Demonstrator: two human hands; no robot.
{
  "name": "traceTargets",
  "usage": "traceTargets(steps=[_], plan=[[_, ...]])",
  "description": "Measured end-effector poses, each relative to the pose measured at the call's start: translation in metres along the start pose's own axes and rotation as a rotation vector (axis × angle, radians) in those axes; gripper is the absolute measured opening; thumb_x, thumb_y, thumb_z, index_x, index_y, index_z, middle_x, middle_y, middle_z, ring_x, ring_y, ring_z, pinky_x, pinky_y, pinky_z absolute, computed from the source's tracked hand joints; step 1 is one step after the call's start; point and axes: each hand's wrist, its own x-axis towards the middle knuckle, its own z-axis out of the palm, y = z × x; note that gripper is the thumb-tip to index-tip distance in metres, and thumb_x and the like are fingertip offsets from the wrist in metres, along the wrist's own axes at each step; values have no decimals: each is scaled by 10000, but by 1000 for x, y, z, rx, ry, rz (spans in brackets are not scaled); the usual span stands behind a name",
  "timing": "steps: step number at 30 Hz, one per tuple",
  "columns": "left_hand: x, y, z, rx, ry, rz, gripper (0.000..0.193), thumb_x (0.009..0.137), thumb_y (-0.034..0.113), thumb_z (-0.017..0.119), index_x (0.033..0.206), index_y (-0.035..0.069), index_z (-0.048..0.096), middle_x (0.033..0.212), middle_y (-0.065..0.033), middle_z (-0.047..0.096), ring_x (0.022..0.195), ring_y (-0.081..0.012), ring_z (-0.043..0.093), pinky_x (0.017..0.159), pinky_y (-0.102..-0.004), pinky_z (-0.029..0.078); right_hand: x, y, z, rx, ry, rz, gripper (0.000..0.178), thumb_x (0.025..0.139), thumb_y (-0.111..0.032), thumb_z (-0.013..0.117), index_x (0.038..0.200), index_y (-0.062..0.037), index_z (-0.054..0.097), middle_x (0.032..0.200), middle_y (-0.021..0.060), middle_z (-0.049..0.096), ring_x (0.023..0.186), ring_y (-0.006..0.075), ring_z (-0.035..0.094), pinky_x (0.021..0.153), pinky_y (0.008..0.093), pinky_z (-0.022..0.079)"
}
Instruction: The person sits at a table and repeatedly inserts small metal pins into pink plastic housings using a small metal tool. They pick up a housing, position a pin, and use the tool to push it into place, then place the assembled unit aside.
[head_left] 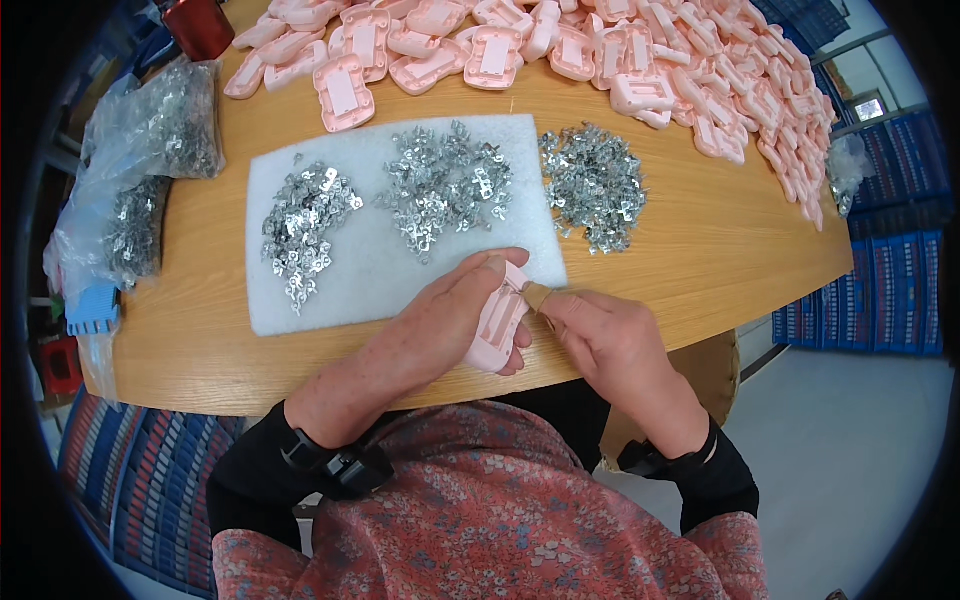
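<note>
My left hand (455, 300) is closed around a pink plastic casing (497, 328) with an open battery-like compartment, tilted in front of my body at the table's near edge. My right hand (605, 325) is pinched at the casing's upper right end, with a tan cover (537, 296) over a fingertip. Whatever the pinch holds is hidden. Beyond my hands lies a white foam mat (375, 287). On it rest a left heap of small metal contact clips (305, 225) and a middle heap of similar clips (445, 187).
Another heap of metal pieces (595, 187) sits on the wooden table (700, 235) right of the mat. Many pink casings (680, 60) are piled along the far side. Clear bags of metal parts (150, 150) stand left, near a red container (198, 28). Blue stacked trays (870, 290) stand at right.
</note>
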Motion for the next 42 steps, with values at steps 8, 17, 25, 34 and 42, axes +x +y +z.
traceTargets(steps=[8, 17, 25, 34, 42], plan=[[-1, 0, 1, 7, -4, 0, 554, 1077, 418, 257, 1466, 46, 387, 885, -143, 662, 724, -219, 669, 706, -324, 549, -2, 1, -3, -149, -60, -56, 238, 825, -29, 653, 1052, -101, 661, 867, 95, 662, 751, 293, 667, 598, 374, 520], [-5, 9, 5, 4, -96, 71, 589, 1080, 450, 245, 1526, 68, 296, 890, -166, 661, 745, -252, 679, 733, -358, 565, -1, -3, 1, 485, 146, 296, 170, 927, -119, 643, 1078, -39, 636, 785, 7, 608, 652, 127, 587, 561, 284, 460], [-9, -2, 18, -1, -63, 124, 519, 1082, 355, 310, 1515, 69, 311, 1053, -133, 636, 909, -210, 660, 810, -347, 556, -1, -2, -6, 1262, 19, 637, 167, 964, -139, 626, 1057, -1, 615, 774, -24, 567, 592, 22, 459, 521, 186, 344], [-11, -13, 17, 502, 54, 358, 426, 990, 76, 418, 1414, 48, 436, 1140, -47, 586, 1012, -108, 557, 865, -271, 492, -4, -2, -7, 1167, -24, 609, 185, 973, -146, 611, 1078, 6, 616, 791, -30, 575, 607, 29, 473, 531, 197, 367], [-20, -7, -1, -362, -76, 89, 353, 972, 176, 415, 1289, 38, 488, 939, -56, 547, 709, -158, 540, 642, -293, 468, -12, -20, -12, 969, 114, 462, 232, 1050, -190, 501, 1167, -17, 601, 820, 4, 601, 709, 51, 545, 630, 209, 442]])
